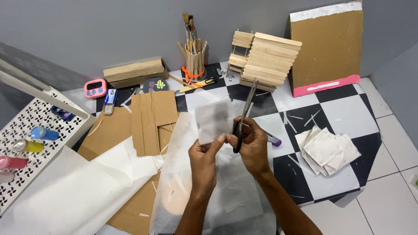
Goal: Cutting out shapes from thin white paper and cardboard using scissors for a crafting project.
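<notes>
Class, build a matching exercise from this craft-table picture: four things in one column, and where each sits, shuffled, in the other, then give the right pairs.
Things:
1. Dark-handled metal scissors
2. Pink digital timer
3. Stack of white paper squares
4. Small translucent white paper piece

Places:
A. On the checkered table, right of the hands
B. In the grip of the right hand
C. Pinched by the left hand
D. Far left of the table, beside the white perforated tray

Pairs: 1-B, 2-D, 3-A, 4-C
</notes>
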